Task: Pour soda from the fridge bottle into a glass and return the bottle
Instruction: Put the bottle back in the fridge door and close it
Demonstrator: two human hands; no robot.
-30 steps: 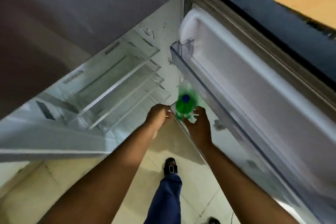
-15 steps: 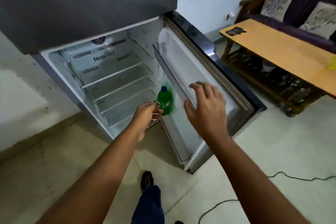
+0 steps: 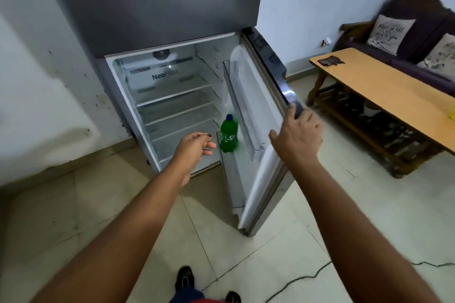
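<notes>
Both arms are reaching up from the bottom of the frame toward the open fridge [image 3: 172, 96] in the centre. The right hand [image 3: 296, 136], right of centre, is gripping the outer edge of the fridge door [image 3: 266, 115], thumb hooked over the dark edge near the handle and the fingers curling around behind it, the back of the hand facing the camera. The right forearm is stretching up from the lower right corner, nearly straight.

The left hand [image 3: 195, 146] is hanging in the air just left of centre, in front of the lower shelves, fingers loosely bent and holding nothing, the thumb and forefinger lying close together. It is just beside the green soda bottle [image 3: 229, 134] without touching it.

That bottle is standing upright in the lower door rack [image 3: 234, 167], blue cap on top, its label facing the camera.

In the right part of the frame a wooden table [image 3: 384, 91] is standing with a dark object at its far end, and a dark sofa [image 3: 403, 39] with cushions is sitting behind it in the upper right. A cable [image 3: 307, 278] is trailing across the tiled floor at lower right, and the person's shoes are showing at the bottom centre.
</notes>
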